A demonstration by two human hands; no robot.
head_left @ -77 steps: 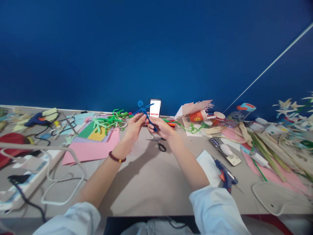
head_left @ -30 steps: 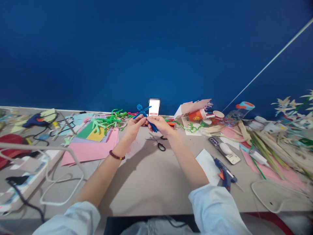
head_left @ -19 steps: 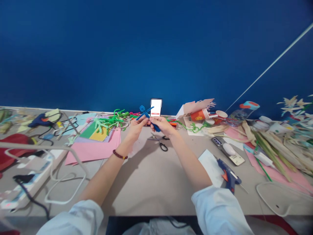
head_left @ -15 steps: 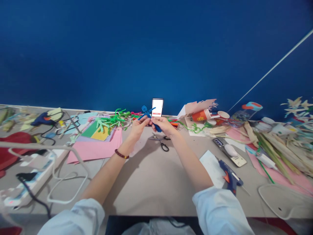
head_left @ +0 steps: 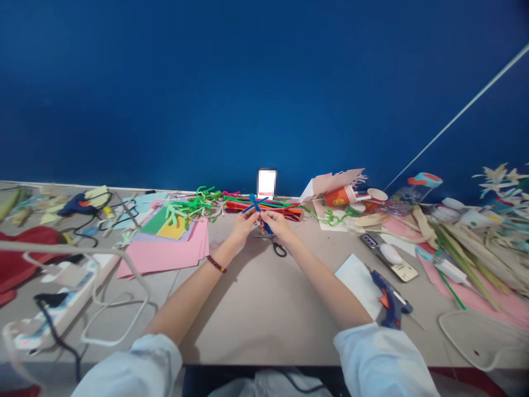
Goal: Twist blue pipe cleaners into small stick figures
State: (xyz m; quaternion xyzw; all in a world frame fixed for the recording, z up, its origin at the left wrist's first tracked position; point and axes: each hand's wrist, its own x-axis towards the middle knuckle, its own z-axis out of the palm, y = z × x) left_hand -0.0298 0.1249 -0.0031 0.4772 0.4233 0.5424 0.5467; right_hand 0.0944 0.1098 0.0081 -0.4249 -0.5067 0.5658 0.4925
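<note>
Between both hands is a figure of bent blue pipe cleaners [head_left: 255, 205], with a looped top and strands sticking out sideways. My left hand [head_left: 245, 224] pinches it from the left, fingers closed. My right hand [head_left: 278, 225] grips its lower strands, which poke out below the fingers. Part of the blue figure is hidden by the fingers. Just under the hands lie scissors with black handles [head_left: 280, 250], their blades mostly covered. Behind the hands a bundle of coloured pipe cleaners [head_left: 289, 210] lies along the wall, in front of a standing phone [head_left: 266, 182].
Left are green pipe cleaner pieces [head_left: 178, 210], pink paper sheets [head_left: 165, 256] and a power strip [head_left: 61, 314] with cables. Right are a glue gun [head_left: 390, 300], a phone [head_left: 407, 271], a red paper cup [head_left: 339, 196] and dried husks [head_left: 467, 248]. A blue wall [head_left: 264, 88] closes the back.
Both hands have come lower and a little nearer with the blue pipe cleaner figure, the left also shifting right. More of the coloured bundle behind shows now.
</note>
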